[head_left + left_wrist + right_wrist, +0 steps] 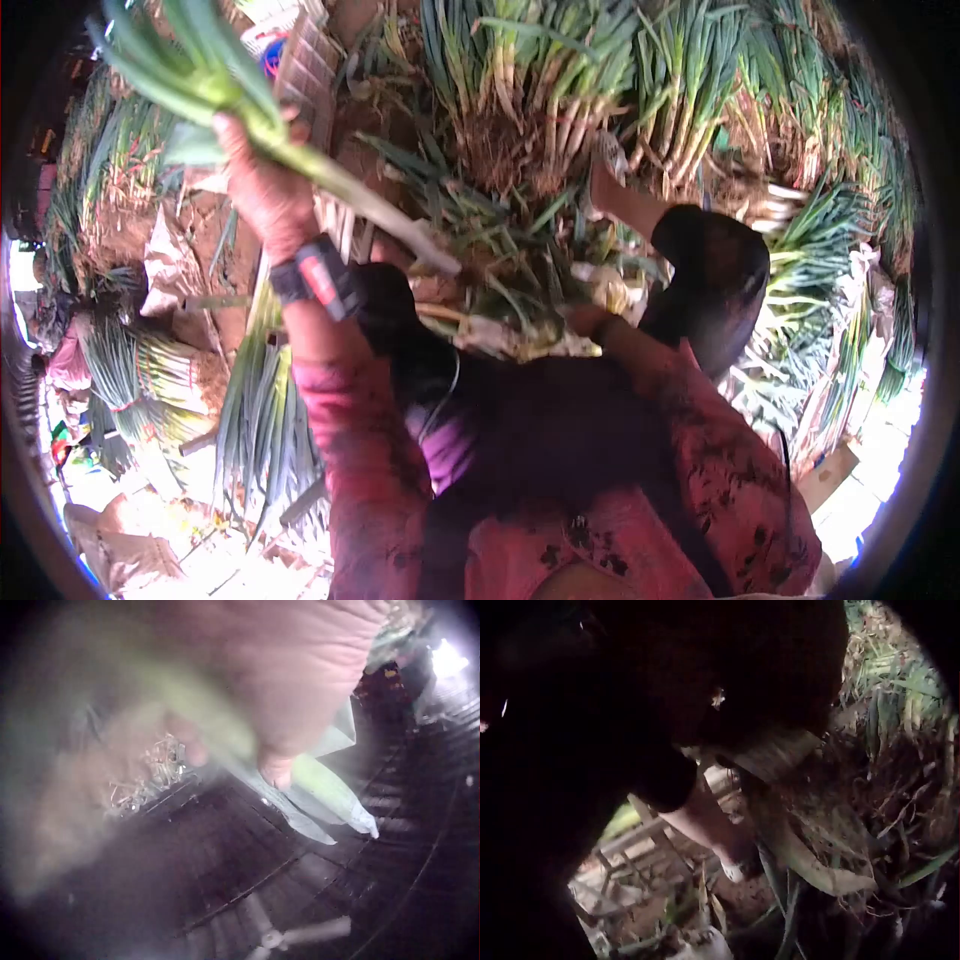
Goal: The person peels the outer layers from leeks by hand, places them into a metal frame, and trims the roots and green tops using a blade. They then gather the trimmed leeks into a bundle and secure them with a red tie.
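My left hand (265,190) is raised at the upper left and grips a large green onion (375,205) by its stalk. The onion's leaves (205,70) fan out past the fingers toward the top left, and its pale root end slants down to the right. In the left wrist view, the thumb and palm (300,682) lie against the pale green stalk (326,784). Low in front of the body, my right hand (585,318) is at the stripped leaves (500,335). In the right wrist view, a withered leaf (817,874) hangs below deep shadow; I cannot tell whether the fingers hold it.
Bundles of green onions (540,90) stand along the back, with more onions (820,260) heaped at the right. Others (265,410) lie at the left beside a slatted wooden piece (305,70). A bare foot (605,155) rests among the loose leaves.
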Tool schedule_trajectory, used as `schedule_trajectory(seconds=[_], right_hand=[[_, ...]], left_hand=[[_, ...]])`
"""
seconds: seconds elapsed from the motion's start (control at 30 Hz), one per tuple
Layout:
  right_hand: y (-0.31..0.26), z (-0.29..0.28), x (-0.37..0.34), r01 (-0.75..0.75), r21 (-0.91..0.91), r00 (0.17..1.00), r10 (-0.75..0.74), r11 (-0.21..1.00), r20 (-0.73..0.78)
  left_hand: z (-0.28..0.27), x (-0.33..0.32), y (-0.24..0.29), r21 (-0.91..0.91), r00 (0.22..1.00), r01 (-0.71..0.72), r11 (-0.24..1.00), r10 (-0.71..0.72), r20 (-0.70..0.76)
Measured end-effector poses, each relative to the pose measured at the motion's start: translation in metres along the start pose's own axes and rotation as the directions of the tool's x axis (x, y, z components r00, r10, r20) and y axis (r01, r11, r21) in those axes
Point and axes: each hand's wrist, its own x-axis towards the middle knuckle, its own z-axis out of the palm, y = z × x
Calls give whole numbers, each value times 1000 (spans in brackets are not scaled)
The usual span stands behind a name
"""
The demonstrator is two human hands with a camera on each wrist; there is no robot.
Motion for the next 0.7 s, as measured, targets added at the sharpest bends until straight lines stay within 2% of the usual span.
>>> schedule_trajectory(seconds=[0.03, 0.07, 0.1, 0.13, 0.17, 0.2, 0.23, 0.27, 0.33, 0.37, 0.4, 0.43, 0.47, 0.5, 0.53, 0.57, 0.63, 0.67, 0.7], right_hand=[[11, -20, 10, -26, 14, 999, 25, 1000, 30], [17, -8, 0, -72, 65, 991, 65, 995, 113], [41, 29, 10, 126, 52, 991, -123, 991, -58], [31, 39, 2, 305, -24, 926, -302, 952, -225], [32, 23, 12, 350, 320, 890, -206, 880, -408], [-11, -11, 1, 474, 415, 820, -217, 777, -529], [-55, -47, -12, 603, 463, 735, -225, 650, -640], [-82, -79, -11, 765, 251, 551, -402, 593, -731], [-122, -115, -15, 873, 63, 388, -610, 483, -691], [-130, -124, -12, 871, 68, 394, -610, 486, -688], [-136, -129, -9, 819, 106, 527, -666, 565, -528], [-139, -130, -7, 758, 124, 638, -688, 641, -346], [-138, -128, -6, 786, 83, 601, -725, 613, -336], [-133, -122, -11, 785, 87, 603, -725, 613, -334], [-125, -111, -22, 732, -7, 638, -690, 681, -342], [-115, -99, -32, 667, -103, 669, -653, 738, -355], [-74, -41, -31, 673, -51, 487, -494, 738, -721], [-53, -23, -28, 536, -40, 660, -448, 843, -603], [-28, -2, -25, 387, -59, 803, -367, 920, -470]], left_hand=[[-7, 15, 8, -43, 991, -12, 999, 18, 134], [-13, 19, -2, -58, 999, -18, 998, 21, 49], [-10, 5, -3, -53, 999, 14, 999, -16, -48], [-17, 9, -7, -112, 999, -1, 994, 4, 32], [-23, 13, -9, -165, 993, -7, 986, 26, 112], [-29, 18, -10, -187, 997, -22, 982, 36, 73], [-41, 27, -13, -281, 980, 63, 957, -6, 199], [-44, 32, -17, -313, 973, 95, 945, -22, 229], [-45, 32, -25, -349, 966, 142, 926, -52, 254], [-43, 32, -27, -389, 958, 209, 897, -108, 266], [-46, 31, -27, -423, 947, 274, 863, -164, 278], [-51, 31, -26, -421, 948, 276, 864, -171, 270], [-56, 33, -23, -455, 937, 298, 839, -165, 307], [-62, 36, -20, -489, 925, 319, 812, -155, 347], [-71, 41, -15, -464, 924, 303, 832, -139, 355], [-79, 45, -11, -543, 902, 363, 757, -141, 407], [-101, 50, -2, -630, 907, 400, 666, -188, 376], [-116, 53, -9, -482, 903, 357, 800, -162, 399], [-90, 37, -6, -495, 954, 282, 822, -182, 240]])
